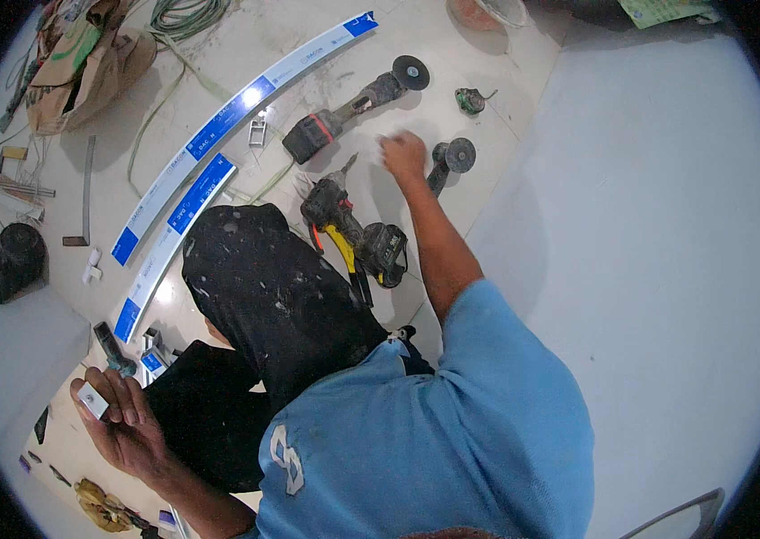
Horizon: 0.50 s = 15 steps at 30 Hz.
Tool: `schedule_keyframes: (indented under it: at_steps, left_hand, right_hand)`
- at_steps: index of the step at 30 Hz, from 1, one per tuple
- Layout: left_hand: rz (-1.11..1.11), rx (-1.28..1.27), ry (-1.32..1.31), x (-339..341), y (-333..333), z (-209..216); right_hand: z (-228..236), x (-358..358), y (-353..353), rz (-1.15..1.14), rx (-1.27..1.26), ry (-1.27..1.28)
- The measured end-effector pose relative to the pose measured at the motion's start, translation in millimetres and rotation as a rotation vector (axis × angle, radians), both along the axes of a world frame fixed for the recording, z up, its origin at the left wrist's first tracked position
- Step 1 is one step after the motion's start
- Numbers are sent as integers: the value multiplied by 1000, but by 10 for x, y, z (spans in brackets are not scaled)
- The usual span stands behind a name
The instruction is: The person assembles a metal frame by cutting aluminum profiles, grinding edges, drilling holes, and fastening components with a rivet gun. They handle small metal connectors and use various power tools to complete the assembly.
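Observation:
At the lower left, my left hand is raised with its fingers curled around a small white square piece that has a small screw-like dot in its middle. My right hand reaches over the floor and is smeared by motion, so its fingers are hard to read. It is nearest to a small grinder, which my forearm passes close to. On its other side lie a cordless angle grinder with a black disc and a cordless drill with its bit pointing away. Beside the drill is a yellow-handled hand tool.
Two long white profiles with blue film, a longer one and a shorter one, cross the floor. Farther out are a metal square, a brown bag, a coiled green hose, a bucket and a green tool. A white wall rises at the right.

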<state>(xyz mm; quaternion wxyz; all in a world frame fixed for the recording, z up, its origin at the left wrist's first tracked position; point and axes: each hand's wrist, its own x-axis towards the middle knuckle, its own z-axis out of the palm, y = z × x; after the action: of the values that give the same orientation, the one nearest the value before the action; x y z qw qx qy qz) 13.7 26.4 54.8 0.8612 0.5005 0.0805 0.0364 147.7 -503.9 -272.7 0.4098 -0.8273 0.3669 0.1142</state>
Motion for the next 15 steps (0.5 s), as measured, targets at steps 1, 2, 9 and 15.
schedule_keyframes:
  at_steps: [1,2,9,15]
  left_hand:
    - [-4,3,-21,-7,16,-8]
    - [-19,-25,-16,-7,45,-30]
    - [-122,-106,-17,0,53,-204]
    - [-32,-121,60,-14,-24,-171]
  right_hand:
    - [116,-329,-55,29,-391,33]
    - [24,-668,-169,-117,-541,-72]
    - [-1321,-917,-1534,-333,-103,-1]
    - [-396,-598,-936,-375,552,-271]
